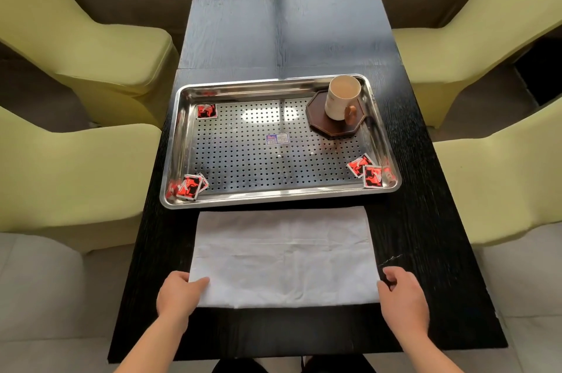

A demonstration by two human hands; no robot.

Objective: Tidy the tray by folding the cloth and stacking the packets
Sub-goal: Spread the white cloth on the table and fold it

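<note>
One blue sticker (277,139), illegible, on tray (282,194) amid packets (207,111)

The print on the central sticker (277,139) is too small to be read. The fingers of the left hand (178,293) are hidden under the cloth (282,257) at its lower-left corner; whether the right hand (406,296) touches the cloth's edge cannot be told. Both forearms (152,342) are cut off by the bottom edge, the chairs (91,53) by the side edges.

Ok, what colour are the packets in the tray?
Red and black with white borders; the packets show best in the head view.
</note>
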